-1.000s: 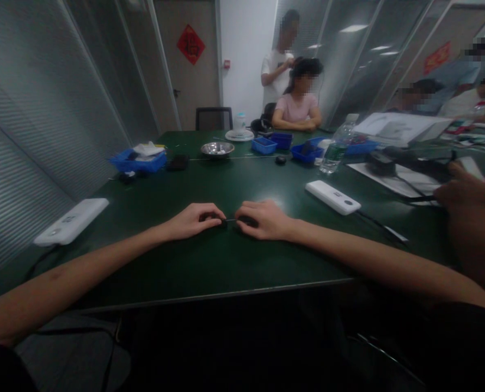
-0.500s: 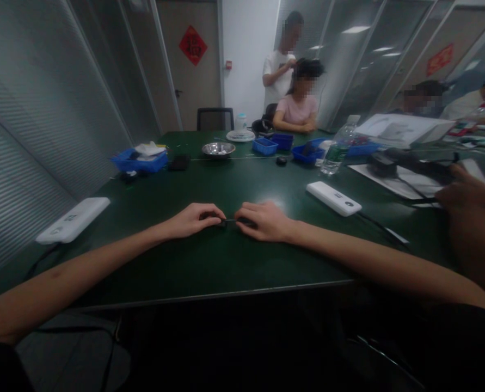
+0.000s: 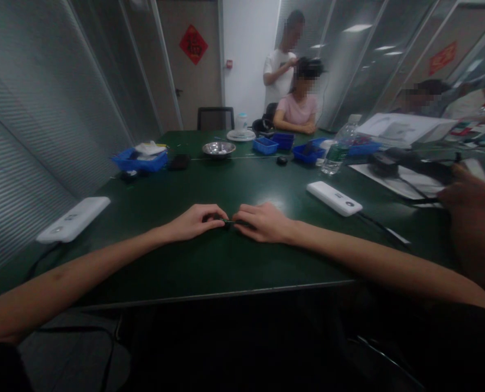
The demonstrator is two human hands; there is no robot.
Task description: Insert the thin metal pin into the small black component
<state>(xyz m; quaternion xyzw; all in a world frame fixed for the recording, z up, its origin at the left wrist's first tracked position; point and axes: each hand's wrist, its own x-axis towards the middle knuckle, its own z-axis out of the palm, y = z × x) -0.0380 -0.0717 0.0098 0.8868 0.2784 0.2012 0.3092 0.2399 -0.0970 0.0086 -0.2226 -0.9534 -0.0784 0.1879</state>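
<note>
Above the green table (image 3: pixel 209 267), my left hand (image 3: pixel 197 221) is closed, with thumb and fingertips pinching a small dark piece (image 3: pixel 227 224). My right hand (image 3: pixel 262 222) is closed too, its fingers curled round a dark object that they mostly hide. A thin, short line runs between the fingertips of both hands, which are almost touching. What exactly the dark pieces are is too small to tell.
White power banks with cables lie left (image 3: pixel 74 219) and right (image 3: pixel 334 198). Farther back are a metal bowl (image 3: pixel 219 150), a blue tray (image 3: pixel 140 159), a bottle (image 3: pixel 340 146) and blue bins. Another person's hand (image 3: pixel 471 188) is at the right; two people are behind the table.
My left hand has shifted slightly to the right, and the gap between my two hands' fingertips is narrower. My right hand has barely moved.
</note>
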